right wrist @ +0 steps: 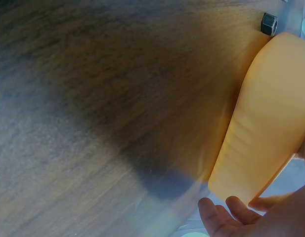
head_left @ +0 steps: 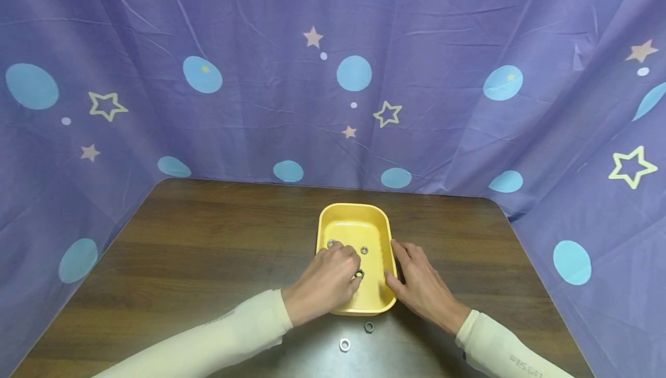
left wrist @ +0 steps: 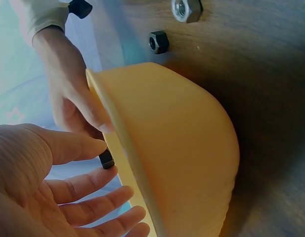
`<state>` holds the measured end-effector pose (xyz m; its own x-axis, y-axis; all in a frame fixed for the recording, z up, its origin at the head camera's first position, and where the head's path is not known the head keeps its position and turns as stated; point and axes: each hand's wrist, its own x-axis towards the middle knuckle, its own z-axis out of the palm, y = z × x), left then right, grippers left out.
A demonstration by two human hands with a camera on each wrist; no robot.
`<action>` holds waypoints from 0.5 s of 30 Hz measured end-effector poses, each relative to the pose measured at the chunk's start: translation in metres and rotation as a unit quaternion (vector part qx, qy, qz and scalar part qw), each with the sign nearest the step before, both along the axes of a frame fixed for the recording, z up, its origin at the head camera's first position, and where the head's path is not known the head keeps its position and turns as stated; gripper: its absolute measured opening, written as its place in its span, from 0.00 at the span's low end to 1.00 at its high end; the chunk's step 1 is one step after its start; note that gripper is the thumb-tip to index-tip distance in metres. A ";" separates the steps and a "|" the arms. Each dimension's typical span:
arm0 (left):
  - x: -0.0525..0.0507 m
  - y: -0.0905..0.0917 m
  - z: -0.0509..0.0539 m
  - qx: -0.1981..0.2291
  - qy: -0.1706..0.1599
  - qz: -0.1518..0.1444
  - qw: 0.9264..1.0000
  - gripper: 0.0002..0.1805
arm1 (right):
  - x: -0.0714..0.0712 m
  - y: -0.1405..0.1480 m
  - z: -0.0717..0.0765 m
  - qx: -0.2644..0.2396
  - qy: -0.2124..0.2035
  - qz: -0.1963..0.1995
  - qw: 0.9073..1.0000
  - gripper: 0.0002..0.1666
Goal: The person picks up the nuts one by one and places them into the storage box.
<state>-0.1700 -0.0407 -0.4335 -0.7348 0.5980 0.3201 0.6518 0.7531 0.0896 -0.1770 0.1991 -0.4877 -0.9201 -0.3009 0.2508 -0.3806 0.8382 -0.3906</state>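
A dark hex nut [head_left: 359,273] [left wrist: 107,159] is pinched between the thumb and index finger of my left hand [head_left: 328,277], the other fingers spread in the left wrist view. That hand is above the yellow plastic bin [head_left: 372,294]. On the bin's floor lie a metal nut [head_left: 365,249] and another nut [head_left: 330,243], partly covered by the left hand. My right hand [head_left: 429,291] holds the bin's right wall, thumb over the rim and fingers along the outside [right wrist: 236,210].
On the table in front of the bin's near end lie a dark nut [head_left: 369,327] and a silver nut [head_left: 345,344]. The brown wooden table [head_left: 218,239] is bordered at the back and sides by a purple curtain [head_left: 260,89] with stars and blue spots.
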 end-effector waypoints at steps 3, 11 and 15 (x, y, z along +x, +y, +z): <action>-0.002 -0.001 -0.002 -0.007 0.003 -0.001 1.000 0.10 | 0.000 0.000 0.000 0.001 0.003 0.002 1.000 0.43; -0.011 0.002 -0.008 -0.025 0.007 0.000 1.000 0.10 | 0.000 0.000 0.000 0.000 0.005 0.004 1.000 0.43; -0.013 0.003 -0.011 -0.036 0.005 0.005 0.999 0.10 | 0.001 0.000 0.000 -0.002 0.004 0.005 1.000 0.43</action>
